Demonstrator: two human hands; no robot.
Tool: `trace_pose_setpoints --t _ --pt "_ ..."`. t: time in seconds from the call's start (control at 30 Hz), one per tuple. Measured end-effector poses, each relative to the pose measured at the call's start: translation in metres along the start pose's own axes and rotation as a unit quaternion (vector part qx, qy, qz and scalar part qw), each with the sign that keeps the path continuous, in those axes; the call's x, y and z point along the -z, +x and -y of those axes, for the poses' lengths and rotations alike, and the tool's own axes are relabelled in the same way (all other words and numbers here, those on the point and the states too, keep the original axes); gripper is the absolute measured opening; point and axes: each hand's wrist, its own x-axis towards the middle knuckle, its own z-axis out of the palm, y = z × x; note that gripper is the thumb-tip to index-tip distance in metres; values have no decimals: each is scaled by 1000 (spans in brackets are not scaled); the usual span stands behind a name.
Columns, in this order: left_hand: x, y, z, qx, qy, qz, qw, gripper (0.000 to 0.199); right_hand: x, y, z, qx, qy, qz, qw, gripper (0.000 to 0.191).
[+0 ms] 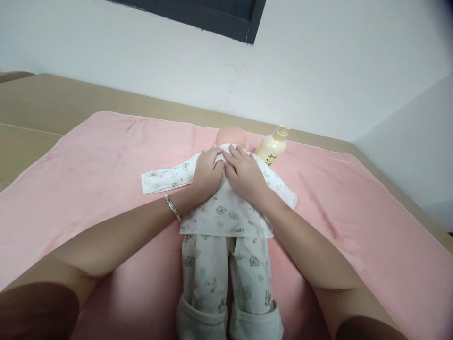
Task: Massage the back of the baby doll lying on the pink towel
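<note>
A baby doll lies on a pink blanket [134, 141], its bare round head [230, 136] pointing away from me. It wears a white long-sleeved top [226, 212] with small green and pink prints and matching trousers [208, 274] with white cuffed ends. My left hand [208, 174] rests flat on the upper left of the top, near the neck. Beside it my right hand [244, 174] lies flat on the upper right, fingers slightly spread. The fingertips of both hands almost meet at the middle. Neither hand grips anything visible.
A pale yellow pump bottle [272, 146] leans or lies just right of the doll's head. Under the blanket is a tan surface [71, 97] bordered by a white wall [177, 66]. A dark frame [226, 16] shows at the top.
</note>
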Motion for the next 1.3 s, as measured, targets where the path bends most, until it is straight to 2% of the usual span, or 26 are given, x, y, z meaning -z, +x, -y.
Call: trace_pose_setpoints --t 0.07,0.17,0.27,0.37,0.5,0.63,0.83,1.3 --pt "-1 0 0 -3 7 0 1000 38 0 6 -5 -44 14 -10 999 58" --pt "0 -2 0 2 2 0 1000 38 -1 1 0 -86 -13 -20 996 65" --pt "1 -5 -1 17 -24 -10 1000 39 1 -10 12 -28 -51 3 998 60" --pt "1 -6 -2 24 -43 -18 999 39 3 -12 14 41 -43 19 998 56" --pt "0 -4 -2 22 -28 -13 999 38 1 0 3 -7 1 -2 1000 54" --pt "1 -4 -2 27 -29 -5 999 39 -4 5 -1 -54 0 -25 998 57" --pt "2 -3 1 23 -37 -8 999 38 -7 2 3 -42 -4 -43 998 57" --pt "4 -2 3 38 -38 -3 999 40 -4 4 5 -39 -8 -36 999 53"
